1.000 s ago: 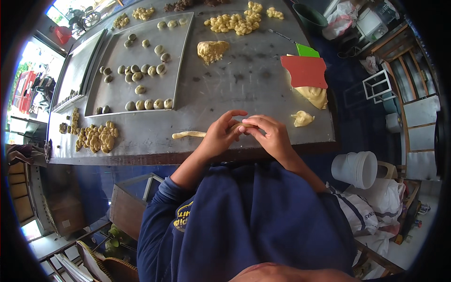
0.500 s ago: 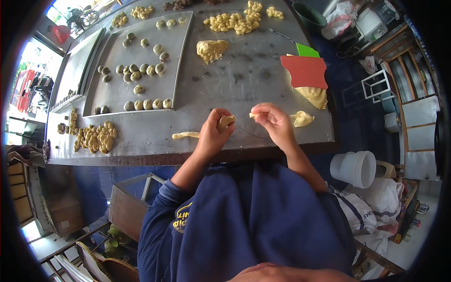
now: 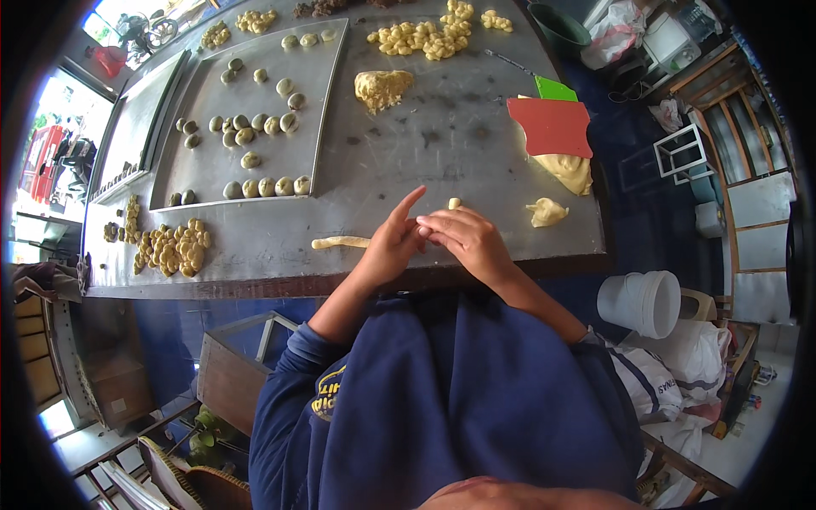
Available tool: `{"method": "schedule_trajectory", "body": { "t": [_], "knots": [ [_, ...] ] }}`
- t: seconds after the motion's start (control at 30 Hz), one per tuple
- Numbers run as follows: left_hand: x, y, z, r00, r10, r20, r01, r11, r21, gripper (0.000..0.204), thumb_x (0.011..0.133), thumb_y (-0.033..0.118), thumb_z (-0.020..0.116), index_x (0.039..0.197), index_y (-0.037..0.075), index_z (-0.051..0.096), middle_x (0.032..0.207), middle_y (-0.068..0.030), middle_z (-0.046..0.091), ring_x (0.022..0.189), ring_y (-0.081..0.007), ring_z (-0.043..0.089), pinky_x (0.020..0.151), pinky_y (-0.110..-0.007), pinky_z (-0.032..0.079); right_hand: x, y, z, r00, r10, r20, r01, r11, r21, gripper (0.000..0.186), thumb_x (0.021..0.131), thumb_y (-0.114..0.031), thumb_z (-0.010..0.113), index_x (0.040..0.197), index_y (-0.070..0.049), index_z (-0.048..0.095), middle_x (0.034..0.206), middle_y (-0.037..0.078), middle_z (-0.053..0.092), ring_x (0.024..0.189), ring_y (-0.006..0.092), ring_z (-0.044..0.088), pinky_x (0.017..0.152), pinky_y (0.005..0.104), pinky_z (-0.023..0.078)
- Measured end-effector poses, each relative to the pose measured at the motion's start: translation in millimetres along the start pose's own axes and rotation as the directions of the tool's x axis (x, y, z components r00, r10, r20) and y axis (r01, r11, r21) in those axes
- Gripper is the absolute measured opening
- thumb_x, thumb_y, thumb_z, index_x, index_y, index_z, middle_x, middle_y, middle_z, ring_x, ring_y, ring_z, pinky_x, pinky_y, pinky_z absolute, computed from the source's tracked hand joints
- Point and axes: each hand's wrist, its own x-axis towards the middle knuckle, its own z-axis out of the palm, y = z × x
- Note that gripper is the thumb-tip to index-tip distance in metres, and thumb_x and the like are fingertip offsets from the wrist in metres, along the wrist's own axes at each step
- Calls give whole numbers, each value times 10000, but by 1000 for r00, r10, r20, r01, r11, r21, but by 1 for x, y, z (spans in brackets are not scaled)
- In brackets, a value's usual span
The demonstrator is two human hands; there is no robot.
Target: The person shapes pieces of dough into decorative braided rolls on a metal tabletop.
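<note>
My left hand (image 3: 393,245) is half curled over the table's near edge, index finger stretched up and away. The piece of dough it held is now hidden between my hands. My right hand (image 3: 472,242) lies across from it, fingers stretched out together, their tips touching the left palm. Just beyond the right knuckles sits a small bit of pale dough (image 3: 455,204). A thin dough strip (image 3: 340,243) lies left of my left hand. To the right rests a dough lump (image 3: 546,212).
A metal tray (image 3: 289,161) with greenish balls stands left, near a pile of dough pieces (image 3: 172,249). Crumbly filling (image 3: 382,89) sits farther off. A red scraper (image 3: 552,127) covers a larger dough mass (image 3: 565,172). Beside it is a green-bladed spatula (image 3: 554,90).
My right hand has moved left to meet the left hand. The small dough bit it pinched now sits on the table. My left index finger has straightened; the dough piece there is covered.
</note>
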Motion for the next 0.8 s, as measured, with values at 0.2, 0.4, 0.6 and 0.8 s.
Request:
{"method": "schedule_trajectory", "body": {
  "t": [0.2, 0.4, 0.6, 0.8],
  "knots": [
    [3, -9, 4, 994, 66, -86, -70, 996, -49, 174, 953, 59, 570, 1124, 26, 575, 827, -58, 648, 765, -154, 607, 723, -290, 493, -5, -6, -1, 848, 505, 158, -528, 788, 317, 157, 889, -81, 671, 1041, -39, 672, 1007, 101, 695, 821, 147, 651, 725, 317, 518],
    [11, -12, -6, 939, 188, -287, -60, 913, 403, 211, 838, 32, 672, 1017, 29, 562, 889, -141, 659, 807, -322, 642, 746, -362, 499, -6, -8, -23, 800, 552, 236, -426, 246, 870, 176, 963, -151, 615, 1057, -4, 634, 970, 98, 668, 793, 116, 602, 789, 286, 523],
    [8, -8, -2, 948, 175, -265, -77, 936, 343, 232, 814, 60, 716, 994, 40, 572, 928, -145, 662, 842, -301, 659, 739, -358, 507, -24, 41, -7, 971, 195, -137, -212, 970, -122, 309, 863, -21, 673, 1161, -95, 634, 988, 87, 618, 848, 202, 640, 743, 306, 518],
    [7, -14, -10, 978, 205, -29, -159, 831, 533, 309, 870, 51, 649, 1173, 54, 590, 903, -119, 680, 809, -243, 671, 732, -328, 509, -23, 37, 7, 965, 215, -149, -249, 930, -271, 376, 786, -66, 746, 1148, -69, 639, 1031, 103, 653, 908, 269, 644, 773, 370, 526]
  ]
}}
